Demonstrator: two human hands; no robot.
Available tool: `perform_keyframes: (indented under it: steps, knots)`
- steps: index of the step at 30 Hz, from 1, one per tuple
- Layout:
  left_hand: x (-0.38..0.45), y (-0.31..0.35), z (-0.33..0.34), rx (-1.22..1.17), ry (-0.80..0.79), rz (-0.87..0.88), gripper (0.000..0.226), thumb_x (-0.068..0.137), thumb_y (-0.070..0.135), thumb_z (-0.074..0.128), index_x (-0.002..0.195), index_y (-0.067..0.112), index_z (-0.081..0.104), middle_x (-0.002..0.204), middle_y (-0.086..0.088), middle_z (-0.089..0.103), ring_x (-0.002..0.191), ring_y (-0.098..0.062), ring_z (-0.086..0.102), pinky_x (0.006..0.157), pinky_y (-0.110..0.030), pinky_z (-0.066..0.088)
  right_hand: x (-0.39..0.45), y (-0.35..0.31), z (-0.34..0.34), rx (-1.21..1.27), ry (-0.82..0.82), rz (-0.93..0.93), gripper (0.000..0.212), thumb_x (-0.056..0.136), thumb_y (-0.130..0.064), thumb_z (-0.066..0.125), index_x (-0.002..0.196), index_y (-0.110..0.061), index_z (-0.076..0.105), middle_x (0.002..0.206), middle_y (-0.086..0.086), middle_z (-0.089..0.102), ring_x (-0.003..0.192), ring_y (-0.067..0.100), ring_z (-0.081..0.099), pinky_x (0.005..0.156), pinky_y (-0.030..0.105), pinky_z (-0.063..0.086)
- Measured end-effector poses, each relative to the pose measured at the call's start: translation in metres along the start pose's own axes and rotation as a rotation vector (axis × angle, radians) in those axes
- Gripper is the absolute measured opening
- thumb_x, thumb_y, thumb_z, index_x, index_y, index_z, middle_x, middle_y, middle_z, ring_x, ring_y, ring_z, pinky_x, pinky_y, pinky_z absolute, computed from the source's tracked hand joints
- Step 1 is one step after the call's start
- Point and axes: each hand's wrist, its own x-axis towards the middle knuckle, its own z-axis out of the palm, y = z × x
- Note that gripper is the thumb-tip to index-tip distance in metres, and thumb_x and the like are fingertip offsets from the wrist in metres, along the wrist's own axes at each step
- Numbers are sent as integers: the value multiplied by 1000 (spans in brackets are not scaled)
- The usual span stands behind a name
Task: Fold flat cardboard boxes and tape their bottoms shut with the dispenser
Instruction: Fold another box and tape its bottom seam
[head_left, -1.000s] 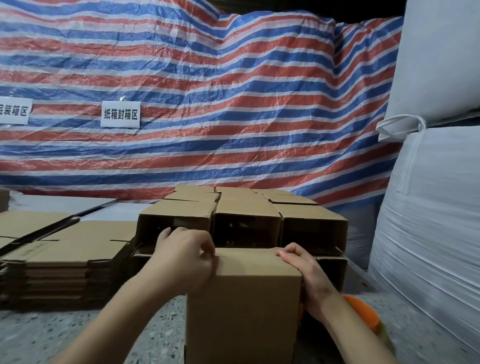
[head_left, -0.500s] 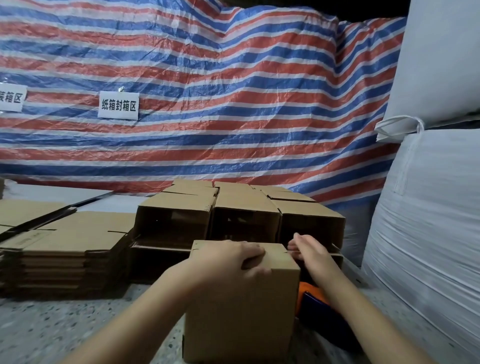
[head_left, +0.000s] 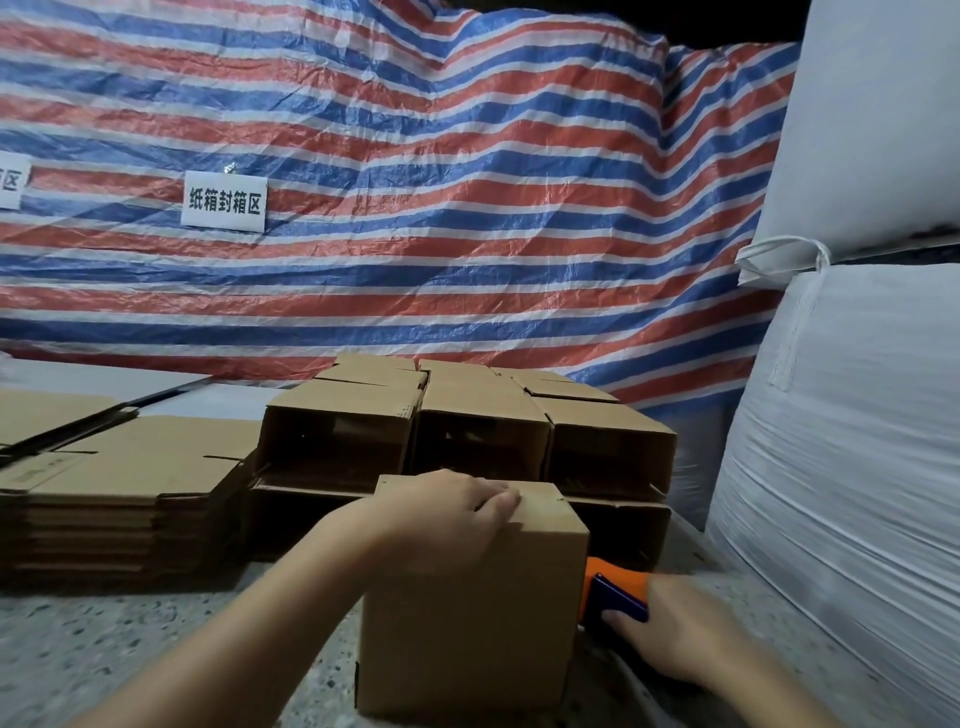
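Speckled table (head_left: 156, 649) before striped tarp (head_left: 467, 208); left hand (head_left: 447, 514) flat on box (head_left: 467, 623), right hand (head_left: 675, 629) grips dispenser (head_left: 615, 592).

I can read one small white paper sign (head_left: 224, 207) stuck on the big red, white and blue striped plastic sheet (head_left: 467, 208) at the back. It says 纸箱封箱区 in black letters. At the far left edge I see a second white paper sign (head_left: 10, 182), cut off, and only its last letter 区 shows.
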Motion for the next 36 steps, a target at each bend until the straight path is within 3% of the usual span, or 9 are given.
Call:
perform_keyframes:
  steps: [3,6,10,16,22,26,29,33,36]
  knots:
    - [-2,2,-5,-1,-30,-10,51,103,55,22,149,40,38,151,10,44,136,-16,41,104,-31,30,-3,1,-2,41,101,-22,32,91,-64,52,88,-32,58,81,-8,63,73,4,61,64,25,51]
    - [-3,3,-10,-12,-68,-8,50,103,55,22,149,41,37,152,9,42,138,-17,40,110,-36,30,0,6,-37,307,234,-7,39,94,-62,52,88,-26,64,74,-4,69,68,11,67,69,34,57]
    - [-4,2,-14,-65,-96,-14,51,103,54,24,148,37,39,150,5,45,135,-18,43,109,-36,31,1,-8,-124,691,389,-77,55,91,-56,63,67,-7,70,52,5,67,54,24,65,55,30,43]
    - [-5,2,-21,-182,-66,-40,46,104,51,29,146,36,42,141,7,51,126,-12,48,99,-29,34,-2,-67,-201,910,-40,-296,83,56,-83,60,99,-13,70,76,6,76,62,19,73,61,34,55]
    - [-6,-9,-17,-399,147,-48,27,105,36,39,125,33,57,117,11,62,105,-4,58,97,-32,48,11,-100,-208,819,-322,-406,68,67,-69,69,108,-15,67,80,6,74,60,15,68,51,25,53]
    - [0,-18,-17,-878,231,-100,26,105,28,40,112,24,65,114,3,71,106,-6,66,98,-28,48,17,-106,-206,739,-358,-388,79,61,-72,70,110,-11,69,86,8,76,63,14,67,53,24,52]
    - [4,-21,-23,-1242,285,-228,51,105,45,33,96,11,71,100,-8,76,98,-18,72,95,-35,48,20,-108,-207,691,-367,-412,86,57,-74,69,116,-11,68,96,11,77,73,18,67,60,26,54]
    - [4,-27,-26,-1384,274,-257,62,101,52,38,67,16,75,98,-12,76,92,-20,74,83,-37,42,19,-116,-209,605,-364,-435,86,58,-76,66,116,-12,67,93,9,77,69,15,69,57,24,54]
    - [3,-27,-26,-1379,309,-274,40,97,43,53,97,8,73,100,-10,76,93,-18,74,89,-38,45,18,-123,-211,529,-363,-438,82,59,-77,63,113,-16,66,90,5,78,67,12,70,57,23,53]
